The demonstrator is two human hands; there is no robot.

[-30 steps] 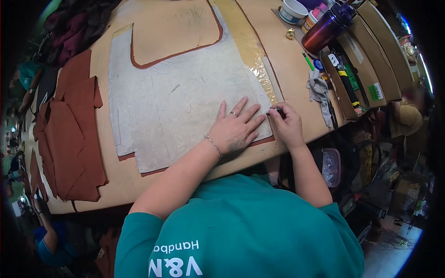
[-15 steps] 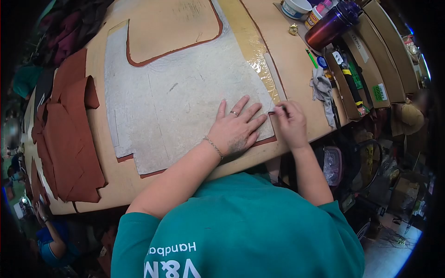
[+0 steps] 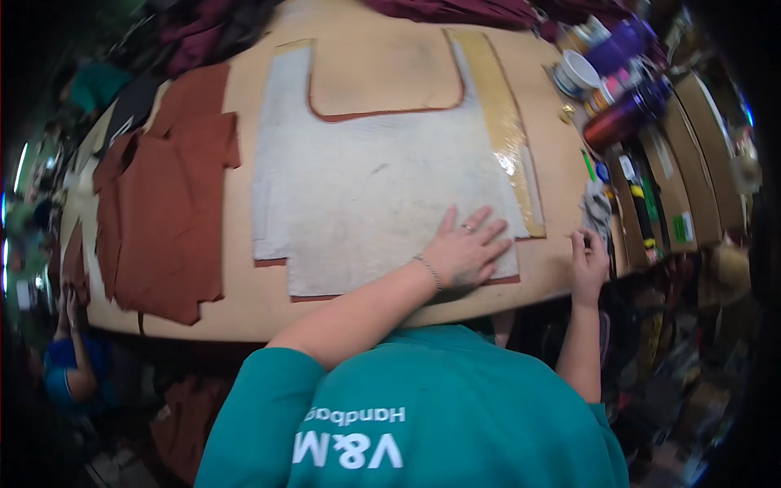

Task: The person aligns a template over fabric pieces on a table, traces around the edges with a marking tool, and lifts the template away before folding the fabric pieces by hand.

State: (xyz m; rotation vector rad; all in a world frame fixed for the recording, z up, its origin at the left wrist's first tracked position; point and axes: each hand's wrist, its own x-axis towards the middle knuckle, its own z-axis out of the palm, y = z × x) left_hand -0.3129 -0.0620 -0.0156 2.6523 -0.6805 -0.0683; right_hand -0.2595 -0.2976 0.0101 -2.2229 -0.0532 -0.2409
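Grey template (image 3: 366, 211) lies over rust-red sheet (image 3: 271, 263) on table (image 3: 547, 268) | I see left hand (image 3: 466, 252) flat on it, fingers wide | right hand (image 3: 591, 264) near grey cloth (image 3: 596, 207), fingertips narrow, holding: can't tell

Tan table (image 3: 561, 187), brown pieces (image 3: 167, 220), grey-over-brown sheets (image 3: 382, 195)

We look down on a broad tan worktable (image 3: 561, 191) with a curved near edge. Below it, on the right, the floor-level space is dim, crowded with clutter (image 3: 704, 394) too blurred to name. At far left we see a murky, greenish background and a thin white light strip (image 3: 22, 165); another bright streak (image 3: 746, 111) glows at far right.
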